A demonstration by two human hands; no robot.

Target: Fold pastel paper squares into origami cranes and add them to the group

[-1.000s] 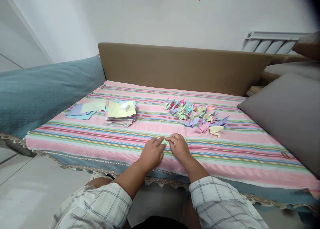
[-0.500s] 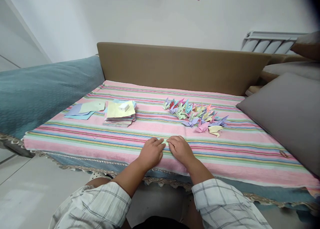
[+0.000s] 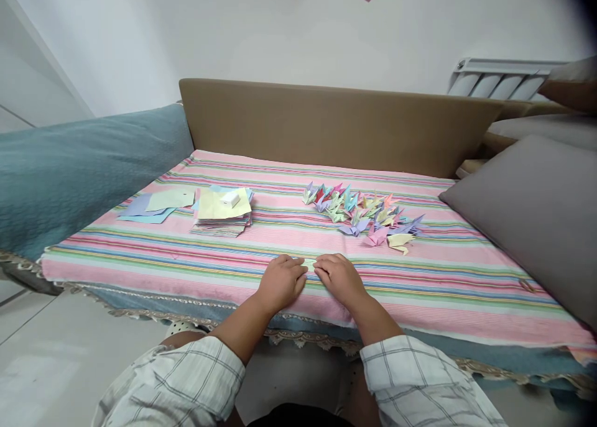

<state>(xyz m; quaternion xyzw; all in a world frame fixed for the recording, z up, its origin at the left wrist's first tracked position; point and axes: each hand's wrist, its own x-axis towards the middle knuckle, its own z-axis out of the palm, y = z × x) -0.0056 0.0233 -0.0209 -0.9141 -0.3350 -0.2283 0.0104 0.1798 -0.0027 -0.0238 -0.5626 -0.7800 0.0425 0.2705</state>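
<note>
"What are the hands doing?"

"They work close together on a striped cloth (image 3: 209, 262). The left hand (image 3: 281, 282) holds the nine o'clock end of a small pale green paper (image 3: 309, 264); the right hand (image 3: 340, 281) holds the three o'clock end. Fingers are drawn in narrow. It looks like a folding step, perhaps flattening a crease."

"What does the next move call for?"

"Probably steady hold and even pressure. The fingers cover much of the paper, so I cannot tell which fold it is."

"What lies around it?"

"Taking the paper as the dial's centre: a paper stack (image 3: 221, 226) at ten o'clock, a white block (image 3: 230, 199) on top, loose sheets (image 3: 152, 207) beyond; colourful folded cranes (image 3: 357, 215) toward one; a grey cushion (image 3: 527, 209) past two."

"Anything in the way?"

"Little, it seems. The closest crane, yellow (image 3: 398, 242), sits apart from the right hand, at its two o'clock."
</note>
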